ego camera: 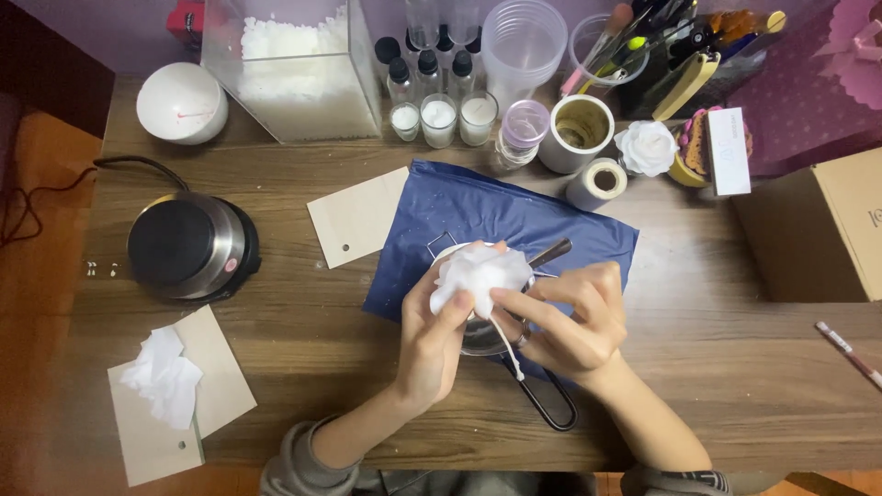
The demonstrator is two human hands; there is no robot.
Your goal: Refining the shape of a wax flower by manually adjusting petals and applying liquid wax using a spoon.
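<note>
Your left hand (432, 340) and right hand (570, 317) meet over the blue cloth (478, 216) at the middle of the wooden surface (735, 367), both closed on a white wax flower (480, 273) held between them. Your left fingers curl around its near side while your right fingertips pinch its edge. It sits just above a small metal pot (482, 335) with a black loop handle.

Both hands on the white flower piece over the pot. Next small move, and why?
Probably ease the white flower-shaped piece up clear of the small metal pot: left hand and right hand both pinch it, and its white string dangles toward the pot.
</note>
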